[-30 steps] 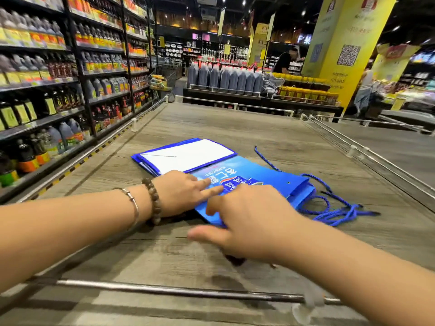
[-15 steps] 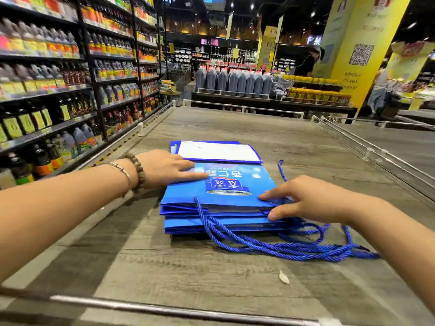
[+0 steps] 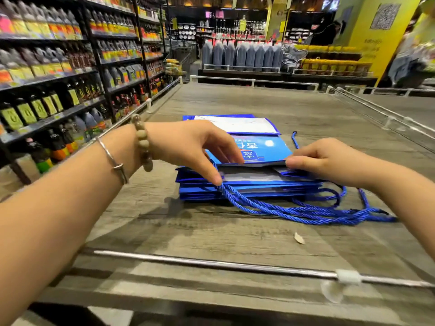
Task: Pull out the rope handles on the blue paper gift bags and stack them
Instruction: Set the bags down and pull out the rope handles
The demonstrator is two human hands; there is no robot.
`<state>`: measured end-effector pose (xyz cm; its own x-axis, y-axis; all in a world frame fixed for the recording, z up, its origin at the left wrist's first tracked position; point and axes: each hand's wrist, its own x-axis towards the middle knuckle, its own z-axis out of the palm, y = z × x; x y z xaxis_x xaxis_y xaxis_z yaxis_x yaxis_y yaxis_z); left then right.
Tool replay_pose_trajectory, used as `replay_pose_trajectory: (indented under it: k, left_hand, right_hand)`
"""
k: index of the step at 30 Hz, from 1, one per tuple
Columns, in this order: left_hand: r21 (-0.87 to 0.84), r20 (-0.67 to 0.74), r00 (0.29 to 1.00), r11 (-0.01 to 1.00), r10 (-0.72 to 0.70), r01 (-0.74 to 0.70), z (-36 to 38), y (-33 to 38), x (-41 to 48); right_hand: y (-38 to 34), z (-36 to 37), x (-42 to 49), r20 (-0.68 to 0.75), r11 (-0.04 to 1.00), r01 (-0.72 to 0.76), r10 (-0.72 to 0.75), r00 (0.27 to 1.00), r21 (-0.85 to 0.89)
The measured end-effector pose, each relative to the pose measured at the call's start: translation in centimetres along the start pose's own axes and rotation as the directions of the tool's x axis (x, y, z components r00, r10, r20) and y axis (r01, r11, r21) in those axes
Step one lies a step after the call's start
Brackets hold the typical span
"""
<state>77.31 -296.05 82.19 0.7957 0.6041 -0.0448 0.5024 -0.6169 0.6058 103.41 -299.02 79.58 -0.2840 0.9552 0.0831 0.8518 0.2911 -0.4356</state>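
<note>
Table [image 3: 235, 234]: wide grey wood-grain top, metal rails along its left, right, far and near edges. Carries all items below.

Store shelving [image 3: 58, 67]: bottled goods in rows, beyond the table's left edge. Further bottle displays stand past the far edge.

Stack of blue paper gift bags [image 3: 247, 187]: several bags lying flat, one upon another, near the middle of the table, open ends toward the near edge. Top bag [image 3: 263, 149] shows white printed lettering; its near edge is lifted off the bag beneath. A separate blue and white bag [image 3: 237, 124] lies just behind the stack, toward the far edge.

Rope handles [image 3: 306, 211]: blue twisted cord, pulled out of the stack's near side, trailing in loops across the table toward the right edge.

Left hand [image 3: 188, 147]: fingers curled at the top bag's near left corner, thumb pressing down where a rope leaves the stack. Bead bracelet and metal bangle at the wrist.

Right hand [image 3: 327, 158]: pinching the top bag's near edge at its right side.

Scrap of paper [image 3: 299, 238]: small, pale, alone near the near edge.
</note>
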Motion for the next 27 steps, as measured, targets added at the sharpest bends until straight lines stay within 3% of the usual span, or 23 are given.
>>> replay_pose_trajectory:
  k: [4,7,10,13,17,20,27]
  left_hand:
    - [0.215,-0.096,0.994,0.976,0.056,-0.035,1.3,-0.1,0.2]
    - [0.243,-0.204,0.971,0.967,0.126,-0.075,1.6,0.3,0.6]
    - [-0.110,-0.399,0.916,0.991,0.029,-0.079,2.1,0.7,1.5]
    - [-0.390,-0.511,0.851,0.915,-0.119,-0.106,2.5,0.8,2.2]
    - [-0.508,-0.511,0.844,0.849,-0.164,-0.142,2.6,1.1,2.4]
    - [-0.578,-0.526,0.827,0.797,-0.198,-0.176,2.5,1.0,2.5]
    - [-0.590,-0.505,0.838,0.792,-0.207,-0.160,2.3,0.7,2.5]
  right_hand:
    - [-0.2,0.3,0.0,-0.051,1.000,0.006,-0.007,0.999,-0.017]
    - [-0.4,0.3,-0.4,-0.048,1.000,0.005,-0.005,0.999,-0.002]
    - [-0.7,0.2,-0.8,-0.013,0.997,0.031,-0.030,0.999,0.071]
    - [-1.0,0.3,-0.7,-0.066,0.986,0.083,-0.074,0.995,0.143]
    - [-2.1,0.6,-0.5,-0.148,0.936,0.207,-0.170,0.974,0.283]
    - [-2.9,1.0,-0.4,-0.166,0.930,0.305,-0.274,0.947,0.204]
    - [-3.6,2.0,0.0,-0.128,0.953,0.252,-0.232,0.964,0.168]
